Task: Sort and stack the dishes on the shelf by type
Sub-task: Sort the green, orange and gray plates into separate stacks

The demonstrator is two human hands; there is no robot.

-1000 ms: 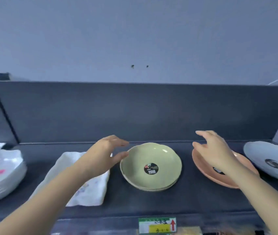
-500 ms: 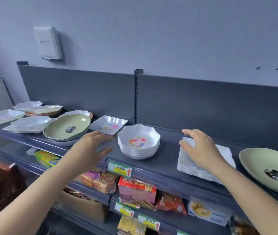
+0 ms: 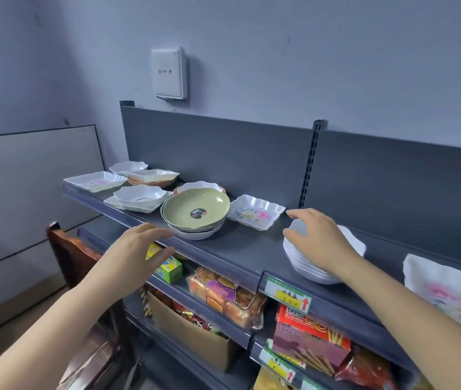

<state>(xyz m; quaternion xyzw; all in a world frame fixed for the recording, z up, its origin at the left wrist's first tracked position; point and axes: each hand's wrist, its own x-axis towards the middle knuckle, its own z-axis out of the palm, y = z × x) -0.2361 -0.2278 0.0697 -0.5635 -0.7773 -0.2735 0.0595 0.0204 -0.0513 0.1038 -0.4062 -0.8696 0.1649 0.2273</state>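
On the dark grey top shelf [image 3: 240, 249], a green round plate [image 3: 195, 209] tops a small pile of white bowls. Right of it lies a white square dish with a flower print [image 3: 256, 211]. A stack of white scalloped bowls [image 3: 305, 266] stands further right, and my right hand [image 3: 318, 239] hovers over it, fingers spread and empty. My left hand [image 3: 139, 249] is open in front of the shelf edge, just left of and below the green plate. Several white rectangular dishes [image 3: 95, 181] and bowls [image 3: 140, 194] crowd the shelf's left end.
A white flowered square plate [image 3: 446, 291] lies at the far right of the shelf. Snack packets, a cardboard box [image 3: 190, 330] and price tags [image 3: 287, 295] fill the lower shelves. A wooden chair back [image 3: 69, 254] stands at the lower left. A white box [image 3: 169, 73] hangs on the wall.
The view has swung left along the shelf. My right hand went from the white square plate to above the bowl stack; my left hand now sits near the green plate.
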